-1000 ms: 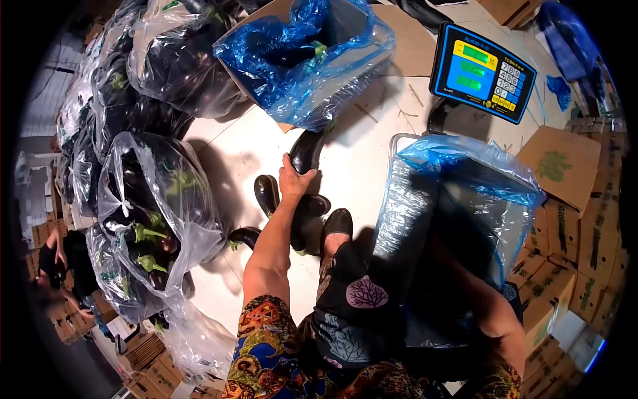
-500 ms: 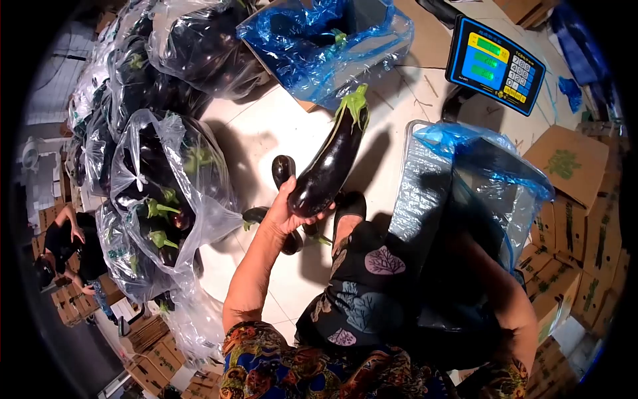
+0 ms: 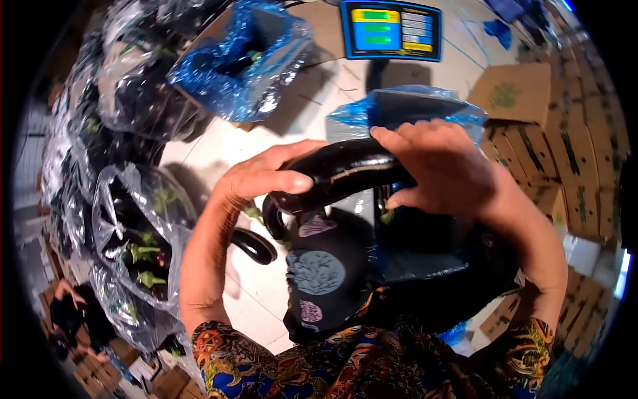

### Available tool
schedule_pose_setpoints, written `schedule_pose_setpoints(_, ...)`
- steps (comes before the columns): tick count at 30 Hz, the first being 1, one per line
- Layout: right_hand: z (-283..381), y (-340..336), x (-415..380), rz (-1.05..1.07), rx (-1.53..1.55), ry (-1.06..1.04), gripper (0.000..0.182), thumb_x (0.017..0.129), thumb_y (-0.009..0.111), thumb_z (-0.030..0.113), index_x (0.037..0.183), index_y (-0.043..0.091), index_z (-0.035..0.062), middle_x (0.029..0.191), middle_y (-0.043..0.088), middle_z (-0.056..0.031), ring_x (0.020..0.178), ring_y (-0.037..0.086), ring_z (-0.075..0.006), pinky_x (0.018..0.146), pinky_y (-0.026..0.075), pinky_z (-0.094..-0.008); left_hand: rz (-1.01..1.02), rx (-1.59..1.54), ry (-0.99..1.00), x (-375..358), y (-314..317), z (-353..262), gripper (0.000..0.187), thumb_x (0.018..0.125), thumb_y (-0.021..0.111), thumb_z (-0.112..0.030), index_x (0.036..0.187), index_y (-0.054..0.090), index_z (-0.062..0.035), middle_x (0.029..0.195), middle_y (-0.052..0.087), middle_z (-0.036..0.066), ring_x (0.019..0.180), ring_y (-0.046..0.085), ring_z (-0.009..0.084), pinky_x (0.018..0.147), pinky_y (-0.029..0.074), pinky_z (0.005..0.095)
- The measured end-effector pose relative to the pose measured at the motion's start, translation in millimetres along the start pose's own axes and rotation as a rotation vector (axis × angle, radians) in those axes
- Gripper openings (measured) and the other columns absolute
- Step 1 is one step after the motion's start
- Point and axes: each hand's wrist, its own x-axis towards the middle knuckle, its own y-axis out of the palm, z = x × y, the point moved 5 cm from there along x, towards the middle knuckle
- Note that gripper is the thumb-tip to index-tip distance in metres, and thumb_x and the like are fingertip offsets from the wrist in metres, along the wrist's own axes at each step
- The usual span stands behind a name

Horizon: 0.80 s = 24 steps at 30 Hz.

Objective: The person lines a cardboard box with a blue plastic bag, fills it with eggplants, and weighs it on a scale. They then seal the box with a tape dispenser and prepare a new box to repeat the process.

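Observation:
A large, glossy dark eggplant point(image 3: 352, 163) is held crosswise in front of me, between both hands. My left hand point(image 3: 269, 174) is closed round its left end, thumb on top. My right hand point(image 3: 445, 163) grips the other end, and its fingers hide the stem. Beneath the right hand stands a box lined with blue plastic film point(image 3: 415, 266); its inside is dark, and a bit of green stem shows near its left side. On the floor below my left hand lies a loose eggplant point(image 3: 254, 246), with another partly hidden beside my leg.
Clear plastic bags of eggplants point(image 3: 143, 259) are heaped at the left. A second blue-lined box point(image 3: 246, 66) stands ahead, and a scale display point(image 3: 391, 30) beyond. Cardboard boxes point(image 3: 571, 153) are stacked at the right. Another person point(image 3: 80, 319) is at the lower left.
The eggplant has moved from upright in my left hand to lying crosswise. My right hand has come up from the lined box and taken its other end. The view has turned right.

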Motion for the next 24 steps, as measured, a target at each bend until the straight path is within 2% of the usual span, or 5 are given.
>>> schedule_pose_setpoints(3,-32.1,16.5,-15.0,0.482,0.482,0.167,0.079,0.073,0.075,0.044,0.133,0.043,0.0055,0.101,0.067,-0.0169,0.094,0.065,-0.0291,0.083,0.05,-0.0408,0.083,0.358,0.046,30.2,13.8,-24.9,0.088,0.064,0.074,-0.046,0.135,0.047,-0.0011,0.124,0.057,0.015,0.113,0.055,0.0254,0.098,0.041,0.0341)
schedule_pose_setpoints(7,-53.6,72.3,-61.8,0.206,0.968,0.412,0.084,0.072,0.078,0.044,0.134,0.04,0.0034,0.11,0.063,-0.0164,0.102,0.061,-0.0248,0.086,0.048,-0.036,0.075,0.476,0.017,67.3,27.1,-24.0,0.076,0.072,0.072,-0.045,0.133,0.05,-0.0029,0.118,0.058,0.013,0.108,0.056,0.0248,0.094,0.044,0.0354)
schedule_pose_setpoints(11,-70.3,124.6,-88.6,0.021,1.445,0.847,0.079,0.074,0.077,0.044,0.128,0.041,-0.0013,0.11,0.058,-0.0162,0.101,0.056,-0.0242,0.086,0.045,-0.0351,-0.386,0.242,0.171,85.6,5.7,-15.8,0.054,0.089,0.06,-0.031,0.133,0.05,-0.0027,0.111,0.062,0.011,0.096,0.061,0.0175,0.076,0.05,0.0289)
schedule_pose_setpoints(19,-97.9,210.3,-71.9,-0.021,0.952,1.065,0.099,0.077,0.068,0.055,0.133,0.028,-0.0154,0.13,0.043,-0.0372,0.121,0.047,-0.0418,0.103,0.037,-0.0397,-0.514,-0.032,0.049,47.8,13.9,51.7,0.042,0.091,0.059,-0.025,0.125,0.056,0.0,0.103,0.067,0.012,0.089,0.063,0.0169,0.075,0.05,0.0287)
schedule_pose_setpoints(24,-93.6,261.3,-79.7,-0.308,1.202,1.023,0.094,0.082,0.065,0.051,0.141,0.02,-0.007,0.137,0.042,-0.0291,0.127,0.043,-0.0394,0.107,0.032,-0.0416,-0.748,-0.177,-0.032,-2.2,-5.1,118.4,0.038,0.092,0.057,-0.019,0.125,0.055,0.0013,0.1,0.066,0.012,0.085,0.063,0.016,0.075,0.049,0.027)
